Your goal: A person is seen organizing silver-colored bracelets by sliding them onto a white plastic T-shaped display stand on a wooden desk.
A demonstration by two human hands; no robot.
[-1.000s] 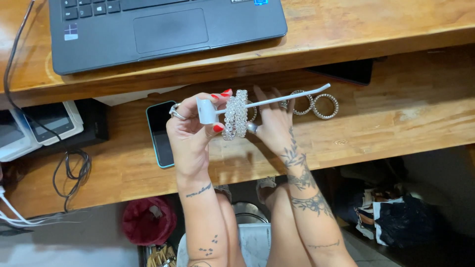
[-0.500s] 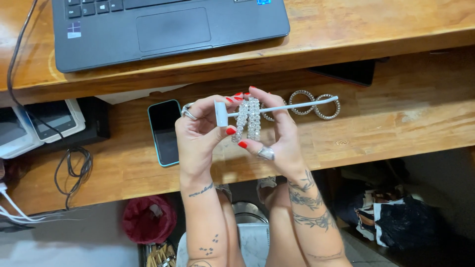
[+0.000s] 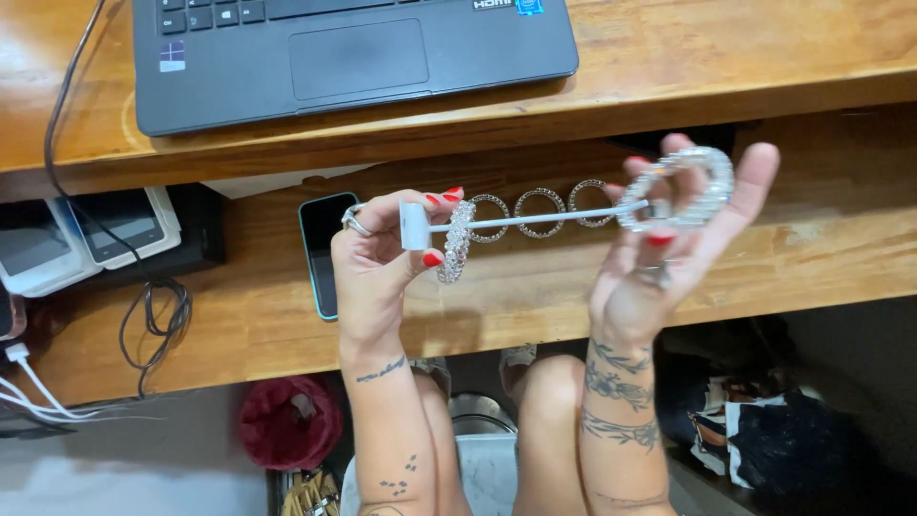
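Right hand (image 3: 669,239), close beside the left a moment ago, has been drawn out along the white rod (image 3: 535,218), gripping one beaded bracelet (image 3: 683,186) at its tip. Another bracelet (image 3: 457,241) is left by the left hand (image 3: 377,258), which pinches the rod's block end.

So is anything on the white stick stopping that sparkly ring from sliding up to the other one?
Nothing visible: the white stick is bare between the sparkly ring in the right hand and the other ring by the left hand.

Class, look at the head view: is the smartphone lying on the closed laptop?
No. The smartphone lies on the lower wooden shelf, below the open laptop.
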